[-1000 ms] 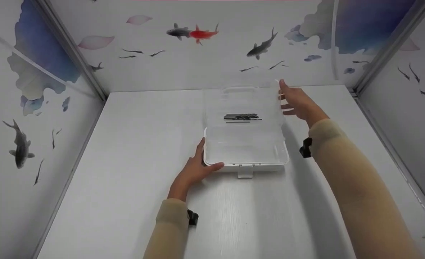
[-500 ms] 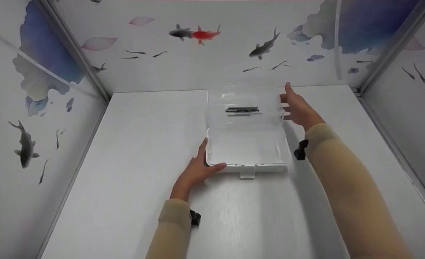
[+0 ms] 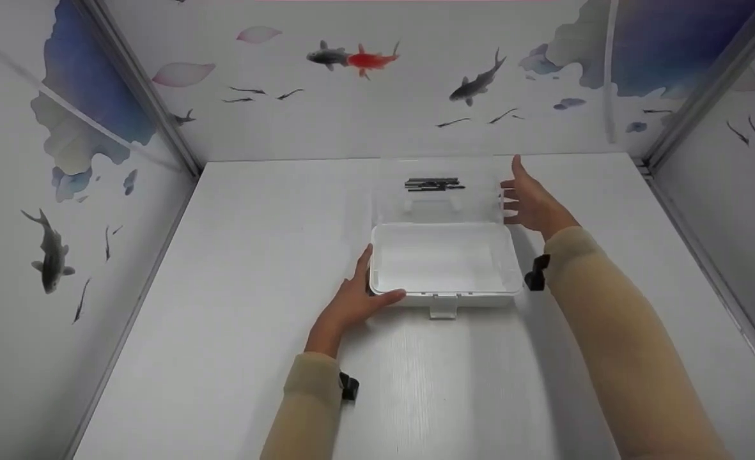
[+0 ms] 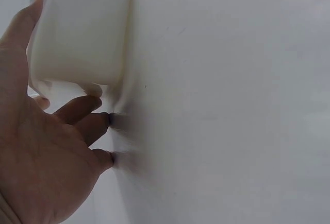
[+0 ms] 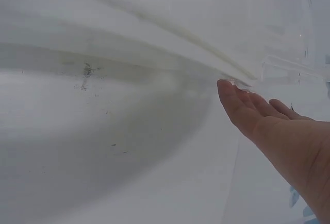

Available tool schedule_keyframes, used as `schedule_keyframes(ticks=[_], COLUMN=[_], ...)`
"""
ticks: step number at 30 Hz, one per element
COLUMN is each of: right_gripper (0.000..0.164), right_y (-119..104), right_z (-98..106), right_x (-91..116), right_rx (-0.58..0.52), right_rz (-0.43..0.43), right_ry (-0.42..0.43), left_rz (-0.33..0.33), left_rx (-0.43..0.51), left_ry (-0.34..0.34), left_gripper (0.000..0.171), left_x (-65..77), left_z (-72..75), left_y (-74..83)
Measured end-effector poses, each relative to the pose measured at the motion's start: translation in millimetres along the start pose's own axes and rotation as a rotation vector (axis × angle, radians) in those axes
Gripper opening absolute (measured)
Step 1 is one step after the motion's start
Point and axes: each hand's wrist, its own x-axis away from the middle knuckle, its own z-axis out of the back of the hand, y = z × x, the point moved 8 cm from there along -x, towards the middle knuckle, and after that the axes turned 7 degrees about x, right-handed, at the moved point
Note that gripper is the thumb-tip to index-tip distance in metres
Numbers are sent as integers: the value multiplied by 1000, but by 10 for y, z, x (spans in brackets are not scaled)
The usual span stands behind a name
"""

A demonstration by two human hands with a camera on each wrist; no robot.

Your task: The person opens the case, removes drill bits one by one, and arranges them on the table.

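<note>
White plastic case (image 3: 479,300) sits on the tabletop (image 3: 275,243), toward the back, clear lid (image 3: 387,207) open on its far side. Left grip (image 3: 351,303) has the case's front-left corner: thumb at the front, fingers along the side. Right grip (image 3: 534,203) is unclenched; straight fingers at the lid's right edge, thumb up and free of it. Risk, my read: lid isn't pinched, so it could slip off those fingertips and slap down; too much rearward push could tip the case if the left lets up. Dark drill bits (image 3: 433,184) show in the lid area; can't tell if on, in or behind it. If loose on it, a tilt could roll them. Count: one case, one lid, one front latch (image 3: 443,308) (unfastened), two grips, two black wrist cameras (image 3: 350,386); several bits, overlapping, no exact number.
</note>
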Motion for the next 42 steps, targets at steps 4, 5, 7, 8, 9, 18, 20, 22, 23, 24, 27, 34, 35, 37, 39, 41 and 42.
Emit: schedule_keyframes(ticks=[4, 5, 7, 8, 9, 18, 20, 22, 23, 24, 27, 34, 35, 37, 39, 41, 42], right_gripper=[109, 108, 104, 103, 101, 97, 96, 96, 95, 94, 88, 77, 76, 75, 73, 72, 72], right_y=[-20, -34, -80, -115, -153, -421, -443, -457, -461, -466, -461, -384, -369, -336, -300, -268, -252], right_z=[26, 35, 65, 84, 109, 366, 399, 409, 405, 390, 313, 81, 46, -16, -85, -150, -180], right_x=[44, 64, 117, 149, 183, 532, 608, 688, 725, 762, 850, 973, 996, 1048, 1096, 1154, 1188], right_rx=[53, 78, 129, 155, 182, 376, 437, 509, 544, 576, 678, 955, 993, 1049, 1057, 1047, 1043], right_rz=[15, 17, 27, 33, 40, 43, 48, 60, 66, 75, 91, 131, 137, 153, 171, 193, 212], right_ry=[-17, -21, -23, -22, -19, 9, 3, 1, 3, 5, 20, 125, 144, 179, 200, 221, 233], left_rz=[-22, -25, -22, -19, -15, -5, -7, -8, -9, -9, -11, -20, -19, -17, -16, -17, -17], left_rx=[5, 4, 2, -1, -7, -29, -27, -19, -16, -14, -12, -20, -19, -17, -16, -18, -16], left_ry=[-7, -9, -11, -10, -7, 2, 5, 8, 9, 10, 12, 7, 5, 1, 2, 3, 4], left_gripper=[128, 128, 128, 128, 128, 131, 131, 130, 129, 129, 128, 128, 129, 129, 129, 128, 128], left_x=[-11, -13, -12, -12, -13, -14, -9, -1, 3, 6, 15, 9, 7, 8, 7, 5, 5], left_z=[-20, -24, -27, -25, -19, 10, 13, 21, 25, 29, 40, 5, -4, -14, -17, -16, -15], left_y=[23, 26, 37, 41, 43, 33, 26, 18, 14, 8, 5, 11, 11, 13, 14, 17, 21])
